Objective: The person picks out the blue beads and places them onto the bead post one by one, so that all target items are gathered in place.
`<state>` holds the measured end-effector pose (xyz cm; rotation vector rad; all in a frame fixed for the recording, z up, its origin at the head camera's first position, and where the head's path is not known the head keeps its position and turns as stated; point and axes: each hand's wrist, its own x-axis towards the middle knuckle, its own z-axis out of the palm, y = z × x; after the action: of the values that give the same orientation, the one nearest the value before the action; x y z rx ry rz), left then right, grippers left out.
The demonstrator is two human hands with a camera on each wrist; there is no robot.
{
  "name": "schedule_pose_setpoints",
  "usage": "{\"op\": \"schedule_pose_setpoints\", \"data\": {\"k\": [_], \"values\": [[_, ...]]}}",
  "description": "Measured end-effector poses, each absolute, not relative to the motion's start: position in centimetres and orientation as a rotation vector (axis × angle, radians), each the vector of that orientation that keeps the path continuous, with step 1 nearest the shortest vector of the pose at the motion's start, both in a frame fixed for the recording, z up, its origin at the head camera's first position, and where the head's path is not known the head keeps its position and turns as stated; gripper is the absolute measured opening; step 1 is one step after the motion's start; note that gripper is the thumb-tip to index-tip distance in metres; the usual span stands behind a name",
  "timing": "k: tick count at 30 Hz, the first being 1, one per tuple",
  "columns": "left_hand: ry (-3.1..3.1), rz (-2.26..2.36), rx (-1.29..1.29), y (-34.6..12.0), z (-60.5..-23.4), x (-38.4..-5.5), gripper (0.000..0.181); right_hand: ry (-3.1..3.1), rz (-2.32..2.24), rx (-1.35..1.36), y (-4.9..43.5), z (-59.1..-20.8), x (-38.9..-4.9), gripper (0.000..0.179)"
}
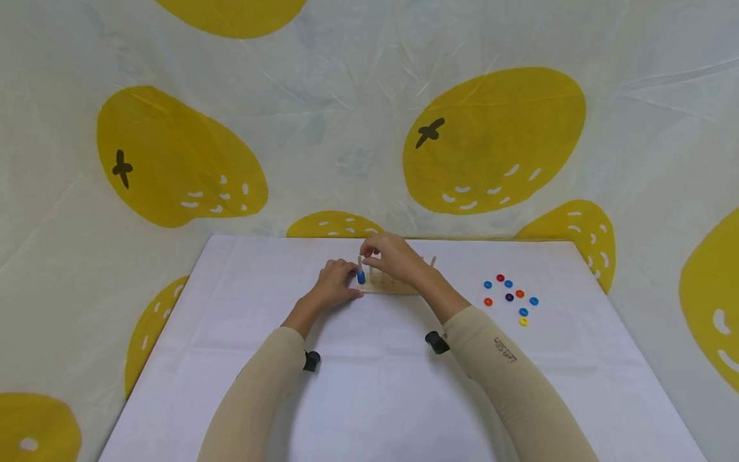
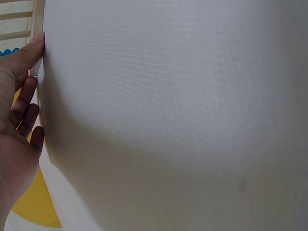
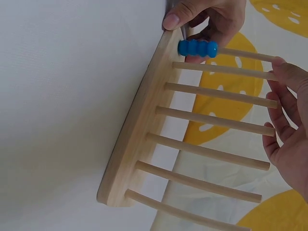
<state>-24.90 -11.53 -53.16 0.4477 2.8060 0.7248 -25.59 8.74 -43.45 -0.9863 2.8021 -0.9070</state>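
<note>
A wooden peg rack (image 3: 139,122) with a row of upright thin pegs stands near the far edge of the table. Several blue rings (image 3: 197,48) are stacked at the bottom of its leftmost peg, beside my left hand (image 1: 336,283). That hand grips the left end of the base, thumb on the front side and fingers behind. At the top of the ringed peg is my right hand (image 1: 394,256), its thumb tip right at the peg's end and its fingers loosely bent near the neighbouring peg tips. No ring shows between them. The other pegs are bare.
Right of the rack, loose rings lie scattered on the white tabletop (image 1: 369,398): several blue rings (image 1: 534,301), orange rings (image 1: 488,301), a red ring (image 1: 500,278), a dark purple ring (image 1: 509,297) and a yellow ring (image 1: 523,321). A patterned curtain (image 1: 346,128) hangs behind the table.
</note>
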Motion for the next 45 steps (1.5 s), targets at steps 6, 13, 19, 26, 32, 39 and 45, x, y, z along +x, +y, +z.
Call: {"op": "schedule_pose_setpoints", "data": {"k": [6, 13, 19, 26, 32, 39, 45], "values": [[2.813, 0.719, 0.455, -11.6, -53.1, -24.8, 0.06, 2.823, -0.942, -0.995, 9.4, -42.7, -25.0, 0.018], [2.826, 0.732, 0.465, -11.5, -53.1, -24.8, 0.061, 2.862, -0.959, -1.054, 11.3, -41.8, -24.5, 0.018], [2.836, 0.707, 0.458, -11.5, -53.5, -24.8, 0.061, 2.938, -0.954, -0.984, 13.9, -41.4, -23.4, 0.018], [2.839, 0.713, 0.465, -11.6, -53.6, -24.7, 0.061, 3.007, -1.037, -0.933, 18.0, -41.7, -21.8, 0.019], [2.837, 0.736, 0.479, -11.4, -53.2, -24.7, 0.06, 3.078, -1.051, -0.953, 22.4, -42.7, -20.9, 0.021], [2.833, 0.736, 0.458, -11.4, -53.1, -24.6, 0.06, 3.101, -0.937, -0.797, 27.4, -43.7, -19.0, 0.023], [2.814, 0.752, 0.442, -11.4, -53.1, -24.6, 0.059, 3.087, -0.807, -0.647, 31.6, -44.7, -17.5, 0.023]]}}
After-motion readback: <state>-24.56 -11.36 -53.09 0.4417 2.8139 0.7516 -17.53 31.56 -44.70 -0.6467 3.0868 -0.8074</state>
